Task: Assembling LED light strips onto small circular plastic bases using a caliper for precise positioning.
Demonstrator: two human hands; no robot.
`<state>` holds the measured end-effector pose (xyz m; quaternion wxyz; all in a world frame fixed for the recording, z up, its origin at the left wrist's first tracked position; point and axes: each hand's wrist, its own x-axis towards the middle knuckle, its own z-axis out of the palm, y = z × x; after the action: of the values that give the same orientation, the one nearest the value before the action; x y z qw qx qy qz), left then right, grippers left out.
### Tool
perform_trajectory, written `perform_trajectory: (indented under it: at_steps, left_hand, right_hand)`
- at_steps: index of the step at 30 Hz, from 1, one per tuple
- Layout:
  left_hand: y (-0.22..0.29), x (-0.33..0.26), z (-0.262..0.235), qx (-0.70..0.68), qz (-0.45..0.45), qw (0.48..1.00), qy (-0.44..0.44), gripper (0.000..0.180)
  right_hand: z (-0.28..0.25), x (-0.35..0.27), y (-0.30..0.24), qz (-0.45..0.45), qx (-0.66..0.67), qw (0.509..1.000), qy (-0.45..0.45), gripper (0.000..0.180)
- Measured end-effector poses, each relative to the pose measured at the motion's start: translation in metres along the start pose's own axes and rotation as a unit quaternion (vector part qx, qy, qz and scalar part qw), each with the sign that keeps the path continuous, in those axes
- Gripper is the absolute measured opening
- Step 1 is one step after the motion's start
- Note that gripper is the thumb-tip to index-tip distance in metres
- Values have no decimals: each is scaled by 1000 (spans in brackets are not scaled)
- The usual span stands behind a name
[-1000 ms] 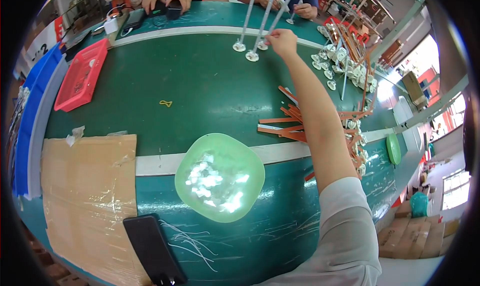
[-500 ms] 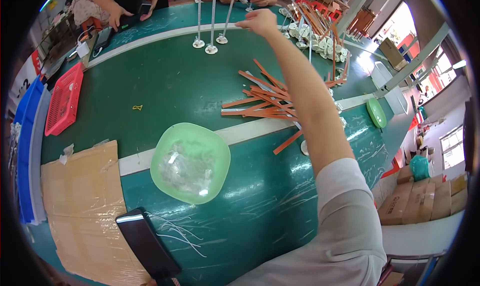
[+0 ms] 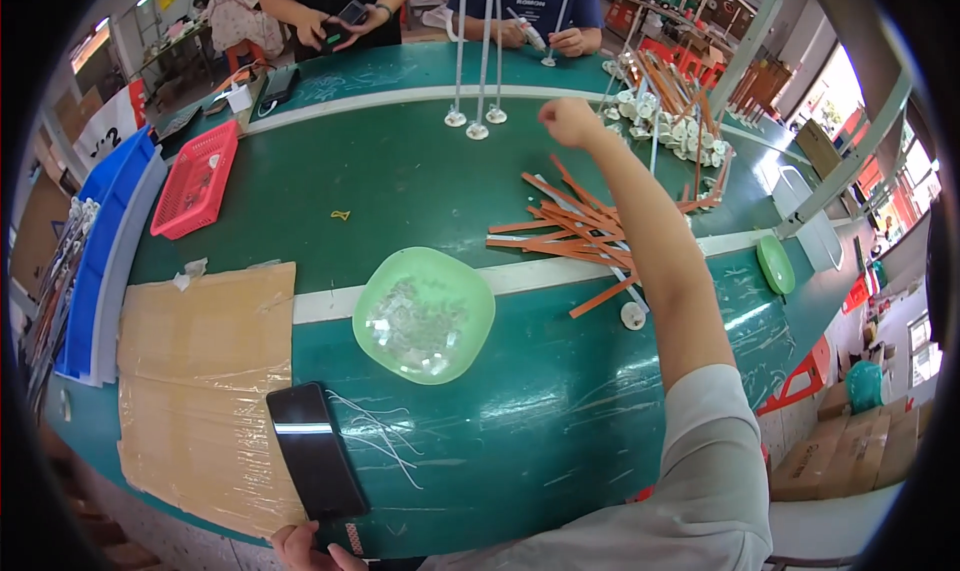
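My right hand (image 3: 572,123) is raised over the far part of the green table, its fingers curled in, with nothing visible in them. Just beyond and left of it stand three thin pale rods (image 3: 485,56) on round white bases. Below the forearm lies a heap of orange strips (image 3: 560,221), with another round white base (image 3: 632,316) beside it. At the lower edge my left hand (image 3: 310,549) shows partly, fingers apart, by the bottom end of a black phone (image 3: 318,456). White strings (image 3: 385,436) lie beside the phone. A green bowl (image 3: 485,321) holds small clear pieces.
A cardboard sheet (image 3: 200,391) covers the left front. Behind it are a red basket (image 3: 205,176) and blue bins (image 3: 110,241). White-based rods (image 3: 680,136) pile up at far right; a small green dish (image 3: 775,264) sits nearer. Two people work across the table, one holding a phone (image 3: 353,13).
My right hand has drawn back from the upright rods, its fingers curling in. More of my left hand shows at the lower edge. The whole view has shifted.
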<state>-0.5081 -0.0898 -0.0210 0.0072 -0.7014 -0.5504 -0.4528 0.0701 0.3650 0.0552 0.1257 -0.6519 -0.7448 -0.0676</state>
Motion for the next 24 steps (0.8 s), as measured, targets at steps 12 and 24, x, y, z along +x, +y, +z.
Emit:
perform_trajectory:
  at_steps: [12,24]
  left_hand:
    - [12,15,1,4,9,1000,15,22]
    - [-20,-12,12,-52,37,995,73,12]
  right_hand:
    - [-77,-96,-11,-80,-45,995,-48,24]
    - [-122,-294,-6,61,65,996,-19,18]
